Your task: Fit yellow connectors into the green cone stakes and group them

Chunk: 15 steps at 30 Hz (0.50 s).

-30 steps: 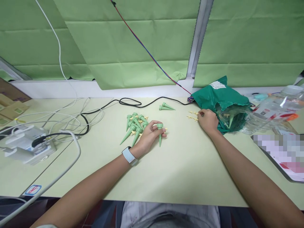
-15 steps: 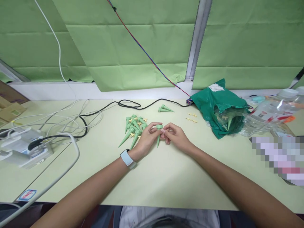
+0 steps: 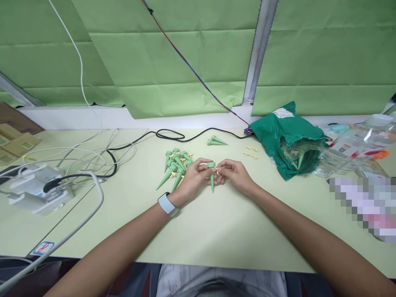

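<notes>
My left hand [image 3: 192, 178] holds a green plastic cone spike [image 3: 212, 177] upright, point down, above the tabletop. My right hand [image 3: 233, 175] comes in from the other side, its fingertips pinching a small cream plastic piece [image 3: 217, 170] at the spike's wide top. Left of my hands lies a heap of several similar green spikes [image 3: 175, 167] with cream pieces. Two more spikes [image 3: 215, 141] lie farther back, and a few loose cream pieces [image 3: 251, 152] lie to the right.
A torn green plastic bag [image 3: 292, 144] with spikes inside sits at the back right, beside a clear plastic bottle [image 3: 361, 142]. A power strip [image 3: 38, 192], tangled cables [image 3: 93, 159] and cardboard [image 3: 15, 138] occupy the left. Green curtains hang behind the table.
The spike in my left hand has shifted slightly right. My right hand's fingers have moved onto the cream piece at the spike's top.
</notes>
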### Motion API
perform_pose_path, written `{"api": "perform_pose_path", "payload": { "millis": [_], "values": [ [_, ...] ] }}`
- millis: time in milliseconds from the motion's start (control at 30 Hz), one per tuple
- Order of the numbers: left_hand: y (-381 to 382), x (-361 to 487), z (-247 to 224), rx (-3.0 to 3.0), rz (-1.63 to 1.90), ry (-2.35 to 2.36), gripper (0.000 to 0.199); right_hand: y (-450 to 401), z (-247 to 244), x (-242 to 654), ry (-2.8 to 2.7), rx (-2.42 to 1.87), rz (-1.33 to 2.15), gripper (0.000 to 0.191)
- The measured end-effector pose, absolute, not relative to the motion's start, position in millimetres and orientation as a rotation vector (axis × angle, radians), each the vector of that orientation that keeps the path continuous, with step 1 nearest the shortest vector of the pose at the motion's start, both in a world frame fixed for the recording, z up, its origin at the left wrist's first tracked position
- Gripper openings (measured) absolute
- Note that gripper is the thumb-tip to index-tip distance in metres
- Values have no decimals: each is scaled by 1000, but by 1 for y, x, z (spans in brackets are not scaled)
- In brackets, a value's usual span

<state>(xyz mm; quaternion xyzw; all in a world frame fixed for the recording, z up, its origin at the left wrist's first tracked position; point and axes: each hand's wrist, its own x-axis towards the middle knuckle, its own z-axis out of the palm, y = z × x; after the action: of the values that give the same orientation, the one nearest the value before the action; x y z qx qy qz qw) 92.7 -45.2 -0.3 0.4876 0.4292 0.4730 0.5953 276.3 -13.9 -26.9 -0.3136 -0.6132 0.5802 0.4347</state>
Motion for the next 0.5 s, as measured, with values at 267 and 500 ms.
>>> {"api": "perform_pose_path", "payload": {
  "millis": [267, 500],
  "values": [
    [-47, 93, 0, 1119, 1120, 954, 41, -8, -23, 282, -1564, -754, 1471, 28],
    [-51, 96, 1, 1076, 1040, 942, 32, -7, -17, 289, -1654, -736, 1448, 29]
  ]
}}
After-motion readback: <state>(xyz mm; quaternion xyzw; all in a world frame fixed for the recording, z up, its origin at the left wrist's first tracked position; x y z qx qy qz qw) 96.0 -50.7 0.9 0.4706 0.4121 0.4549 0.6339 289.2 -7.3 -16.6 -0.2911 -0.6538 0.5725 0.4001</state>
